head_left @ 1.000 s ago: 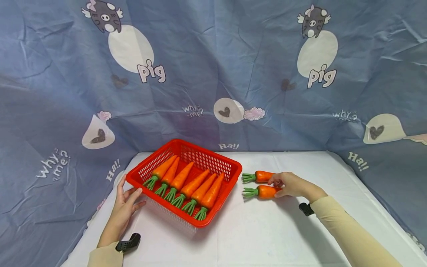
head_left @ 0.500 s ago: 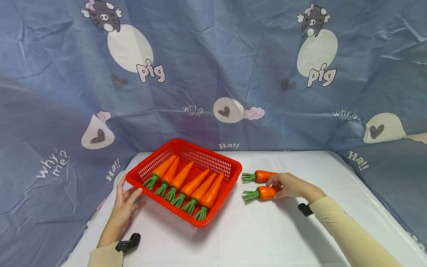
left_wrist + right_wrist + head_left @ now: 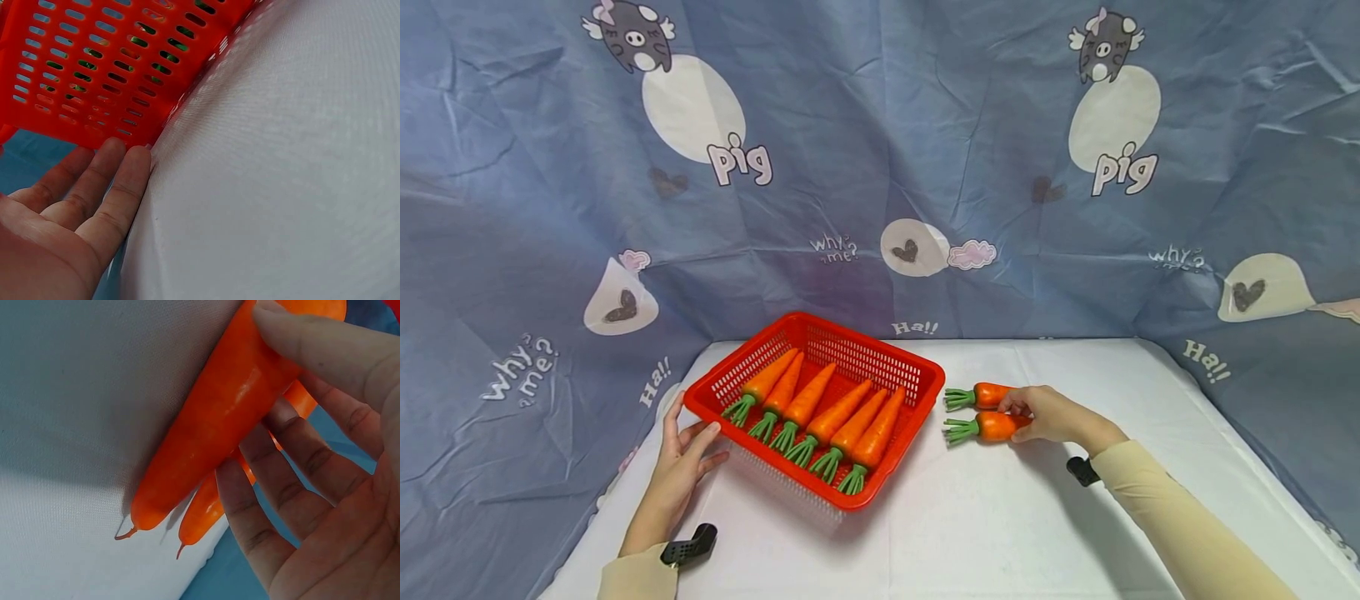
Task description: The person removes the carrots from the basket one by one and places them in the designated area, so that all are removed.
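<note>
Two carrots with green tops lie side by side on the white cloth at the right in the head view. My right hand (image 3: 1048, 414) pinches the nearer carrot (image 3: 995, 427), thumb on one side and fingertips on the other, as the right wrist view shows. Beside it is the farther carrot (image 3: 988, 396), its tip hidden behind my hand. My left hand (image 3: 677, 471) touches the near left corner of a red plastic basket (image 3: 891, 483). In the left wrist view its fingers (image 3: 103, 215) are nearly straight, their tips at the basket's lower corner. Several carrots (image 3: 808, 407) lie slanted in a row inside.
White cloth (image 3: 970, 533) covers the table. A blue printed curtain (image 3: 820, 125) stands behind and along both sides. The basket's perforated walls rise around the carrots, and its right corner is close to the loose carrots' green tops.
The nearer carrot has shifted slightly away from me, towards the farther one, along with my right hand. My left hand and the basket have not moved.
</note>
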A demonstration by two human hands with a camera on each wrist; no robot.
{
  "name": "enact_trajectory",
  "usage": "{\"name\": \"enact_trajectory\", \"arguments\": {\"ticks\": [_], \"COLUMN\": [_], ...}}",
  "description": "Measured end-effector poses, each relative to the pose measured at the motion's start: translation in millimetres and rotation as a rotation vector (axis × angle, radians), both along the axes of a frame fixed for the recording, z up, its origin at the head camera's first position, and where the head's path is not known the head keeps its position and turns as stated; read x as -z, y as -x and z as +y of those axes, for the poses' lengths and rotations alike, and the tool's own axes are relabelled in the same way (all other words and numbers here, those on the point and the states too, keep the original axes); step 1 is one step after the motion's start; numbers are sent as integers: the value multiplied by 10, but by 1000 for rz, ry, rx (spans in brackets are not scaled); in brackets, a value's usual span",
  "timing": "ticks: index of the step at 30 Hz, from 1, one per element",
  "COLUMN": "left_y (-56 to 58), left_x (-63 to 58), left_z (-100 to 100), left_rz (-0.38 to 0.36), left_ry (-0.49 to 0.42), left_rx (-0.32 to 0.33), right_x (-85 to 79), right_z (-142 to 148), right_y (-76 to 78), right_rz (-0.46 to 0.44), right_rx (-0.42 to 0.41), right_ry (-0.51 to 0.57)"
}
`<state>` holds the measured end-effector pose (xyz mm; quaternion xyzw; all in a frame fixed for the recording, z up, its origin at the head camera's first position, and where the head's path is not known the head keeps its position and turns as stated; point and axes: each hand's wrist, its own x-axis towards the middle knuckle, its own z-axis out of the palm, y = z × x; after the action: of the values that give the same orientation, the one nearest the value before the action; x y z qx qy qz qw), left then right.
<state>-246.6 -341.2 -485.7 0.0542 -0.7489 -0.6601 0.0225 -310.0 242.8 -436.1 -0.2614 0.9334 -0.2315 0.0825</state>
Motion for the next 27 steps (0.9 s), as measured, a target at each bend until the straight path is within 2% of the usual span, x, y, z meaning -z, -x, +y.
{"name": "enact_trajectory", "arguments": {"ticks": [6, 12, 17, 21, 27], "left_y": [-4, -11, -12, -11, -10], "left_x": [-8, -5, -1, -1, -14], "left_z": [4, 0, 3, 4, 10], "left_rz": [12, 12, 5, 9, 15], "left_ry": [-4, -12, -11, -13, -20], "left_rx": [-1, 0, -2, 0, -1], "right_x": [-21, -21, -53, -166, -433], "right_z": [16, 9, 8, -9, -92], "right_y": [-9, -1, -7, 23, 93], "right_rz": [19, -13, -2, -7, 12], "right_rx": [-1, 14, 0, -2, -6], "right_ry": [23, 28, 27, 30, 37]}}
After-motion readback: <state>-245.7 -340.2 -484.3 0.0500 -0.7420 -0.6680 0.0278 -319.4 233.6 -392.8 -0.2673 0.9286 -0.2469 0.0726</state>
